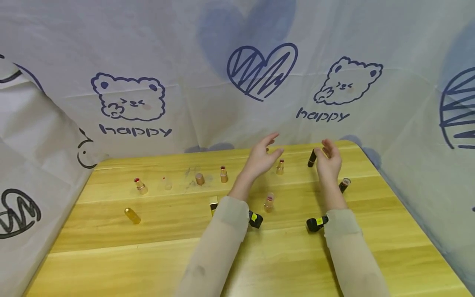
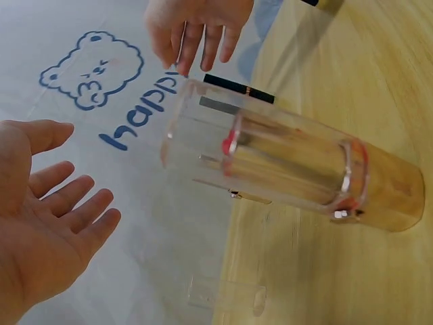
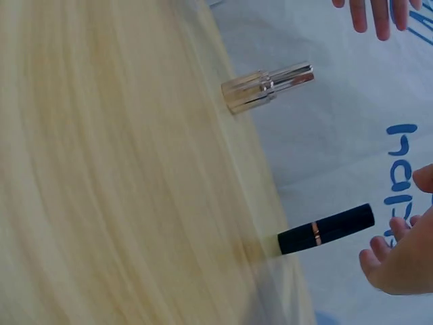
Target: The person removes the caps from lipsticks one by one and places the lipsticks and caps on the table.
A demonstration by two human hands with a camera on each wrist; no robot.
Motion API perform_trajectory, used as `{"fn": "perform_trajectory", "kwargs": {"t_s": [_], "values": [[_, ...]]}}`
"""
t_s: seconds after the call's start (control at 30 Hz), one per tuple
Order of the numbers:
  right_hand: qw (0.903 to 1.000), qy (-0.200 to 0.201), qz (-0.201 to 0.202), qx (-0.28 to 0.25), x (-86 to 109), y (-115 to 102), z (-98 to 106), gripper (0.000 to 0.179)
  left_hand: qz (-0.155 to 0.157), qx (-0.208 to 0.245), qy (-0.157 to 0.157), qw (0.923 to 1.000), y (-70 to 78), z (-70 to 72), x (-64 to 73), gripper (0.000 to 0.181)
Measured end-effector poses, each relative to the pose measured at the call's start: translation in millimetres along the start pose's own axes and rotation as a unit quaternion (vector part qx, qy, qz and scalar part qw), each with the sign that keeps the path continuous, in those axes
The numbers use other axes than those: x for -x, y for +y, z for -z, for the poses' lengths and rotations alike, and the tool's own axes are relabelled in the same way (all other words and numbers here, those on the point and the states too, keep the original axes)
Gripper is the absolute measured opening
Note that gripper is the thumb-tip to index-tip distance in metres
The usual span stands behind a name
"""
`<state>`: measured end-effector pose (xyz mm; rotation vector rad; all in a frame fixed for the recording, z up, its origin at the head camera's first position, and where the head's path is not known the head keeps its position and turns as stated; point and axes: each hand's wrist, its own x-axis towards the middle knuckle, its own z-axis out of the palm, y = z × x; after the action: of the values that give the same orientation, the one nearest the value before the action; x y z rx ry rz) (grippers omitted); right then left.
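Observation:
My left hand (image 1: 261,159) hovers over the back of the wooden table, palm turned inward, fingers spread and holding nothing. To its right stands an uncapped gold lipstick (image 1: 280,167). A lipstick under a clear cap (image 1: 269,203) is upright closer to me and looms large in the left wrist view. My right hand (image 1: 329,163) is also raised with nothing in it, its fingers loosely bent. Just left of those fingers is an upright black lipstick tube (image 3: 326,229) with a thin copper-coloured band. The palms face each other across a gap.
Leftward on the table (image 1: 111,260) stand two more uncapped lipsticks (image 1: 140,186), a clear cap (image 1: 167,183), a brownish cap (image 1: 200,179) and a gold bullet-shaped tube (image 1: 132,215). My left sleeve partly covers a gold-and-black item (image 1: 213,204). A dark clear-topped tube (image 1: 344,185) is beside my right wrist. Printed cloth (image 1: 200,107) hangs behind.

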<state>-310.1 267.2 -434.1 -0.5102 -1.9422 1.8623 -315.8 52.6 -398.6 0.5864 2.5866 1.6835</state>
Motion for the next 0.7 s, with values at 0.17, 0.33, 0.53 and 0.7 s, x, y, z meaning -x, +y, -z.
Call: {"fn": "perform_trajectory", "kwargs": {"t_s": [0.17,0.33,0.53,0.7], "values": [[0.9988,-0.026,-0.039,0.017,-4.1,2.1,0.5,0.059,0.014,-0.023,-0.033,0.9991,5.7,-3.4,-10.5,0.057],[0.9966,-0.038,-0.062,0.039,-10.2,7.6,1.8,0.058,0.013,-0.043,-0.068,0.9967,10.9,-9.3,-24.4,0.058],[0.9948,-0.05,-0.066,0.059,-16.8,16.4,-0.2,0.054,0.03,-0.061,-0.103,0.9924,15.0,-17.0,-40.3,0.058],[0.9948,-0.055,-0.052,0.068,-17.3,20.2,-2.4,0.049,0.036,-0.092,-0.123,0.9874,14.9,-20.8,-49.0,0.059]]}}
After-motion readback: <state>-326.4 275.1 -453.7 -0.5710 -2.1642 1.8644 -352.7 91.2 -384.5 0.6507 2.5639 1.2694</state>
